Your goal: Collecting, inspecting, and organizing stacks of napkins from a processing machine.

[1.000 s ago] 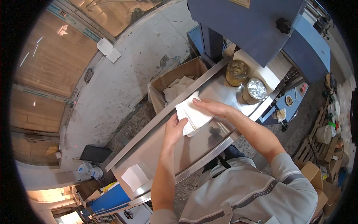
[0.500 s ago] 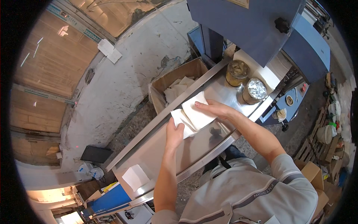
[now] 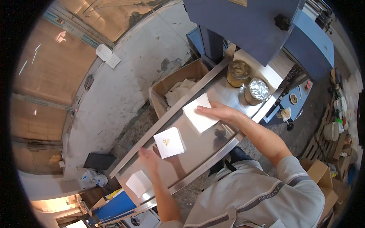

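Holding one white stack [image 3: 198,119], the right hand [image 3: 221,111] neighbours two containers [image 3: 239,74].

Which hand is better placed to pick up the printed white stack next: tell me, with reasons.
Probably the left hand: though blurred, it appears empty and is closest to the printed stack. The right hand is occupied, holding the plain white stack.

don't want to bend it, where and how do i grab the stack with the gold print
Take the stack probably by its left edge, coming from the left, pinching low: it lies flat, leaving its edges to grip, and the left hand is beside that edge, while the right hand holds another pile.
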{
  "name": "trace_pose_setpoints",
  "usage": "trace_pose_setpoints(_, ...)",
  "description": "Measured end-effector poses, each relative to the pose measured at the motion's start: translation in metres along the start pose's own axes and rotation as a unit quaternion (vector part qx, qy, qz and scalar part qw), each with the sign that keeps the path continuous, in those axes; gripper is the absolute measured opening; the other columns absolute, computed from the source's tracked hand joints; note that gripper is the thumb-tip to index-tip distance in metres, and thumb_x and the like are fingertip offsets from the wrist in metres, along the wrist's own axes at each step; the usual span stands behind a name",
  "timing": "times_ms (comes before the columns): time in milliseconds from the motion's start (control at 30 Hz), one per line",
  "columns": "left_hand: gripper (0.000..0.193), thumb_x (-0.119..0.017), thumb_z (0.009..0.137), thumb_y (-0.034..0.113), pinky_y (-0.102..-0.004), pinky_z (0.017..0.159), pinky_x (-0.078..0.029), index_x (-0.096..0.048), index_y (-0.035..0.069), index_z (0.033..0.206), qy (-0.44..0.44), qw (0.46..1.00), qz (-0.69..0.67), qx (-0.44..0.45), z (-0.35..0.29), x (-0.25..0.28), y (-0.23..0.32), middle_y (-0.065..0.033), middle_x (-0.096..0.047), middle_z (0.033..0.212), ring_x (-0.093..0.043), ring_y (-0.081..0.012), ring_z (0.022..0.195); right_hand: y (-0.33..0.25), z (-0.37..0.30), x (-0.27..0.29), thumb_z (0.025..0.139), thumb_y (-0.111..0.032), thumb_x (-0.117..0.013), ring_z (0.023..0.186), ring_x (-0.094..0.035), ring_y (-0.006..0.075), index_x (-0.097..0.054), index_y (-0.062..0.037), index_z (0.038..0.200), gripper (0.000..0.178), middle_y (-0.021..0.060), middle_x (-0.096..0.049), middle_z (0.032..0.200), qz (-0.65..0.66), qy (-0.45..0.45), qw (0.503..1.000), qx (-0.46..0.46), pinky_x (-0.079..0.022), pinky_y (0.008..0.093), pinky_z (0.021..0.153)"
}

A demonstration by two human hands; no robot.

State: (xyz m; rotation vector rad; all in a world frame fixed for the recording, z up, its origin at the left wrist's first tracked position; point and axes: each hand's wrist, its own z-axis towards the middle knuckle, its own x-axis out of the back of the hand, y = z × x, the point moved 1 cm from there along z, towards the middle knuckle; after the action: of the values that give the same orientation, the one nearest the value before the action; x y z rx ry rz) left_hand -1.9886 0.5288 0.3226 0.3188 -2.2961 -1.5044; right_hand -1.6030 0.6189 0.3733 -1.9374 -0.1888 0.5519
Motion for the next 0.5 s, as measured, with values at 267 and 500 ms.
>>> trace_pose_setpoints(267,0.054,-0.061,0.096,0.035,-0.0323,0.083,-0.052,-0.053,-0.008,0.129,-0.183,0.961,0.175,-0.114,-0.082,-0.166,0.096,-0.0171,-0.068,0.112,-0.067,-0.0229,0.100,-0.007,-0.005,-0.012,0.099,-0.052,-0.052,0.113,-0.058,0.0185,-0.045,0.0040,0.140,0.070,0.0128,-0.060,0.126,-0.020,0.002,1.000,-0.019,-0.047,0.0300,0.096)
trace_pose_setpoints(500,0.047,-0.063,0.094,0.023,-0.0334,0.087,-0.052,-0.054,-0.007,0.128,-0.238,0.955,0.124,-0.126,-0.075,-0.184,0.080,-0.0200,-0.067,0.116,-0.068,-0.0256,0.101,0.001,-0.001,-0.015,0.100,-0.053,-0.047,0.112,-0.058,0.0185,-0.042,0.0008,0.143,0.069,0.0133,-0.058,0.131,-0.057,0.013,0.998,-0.027,-0.048,0.0307,0.094)
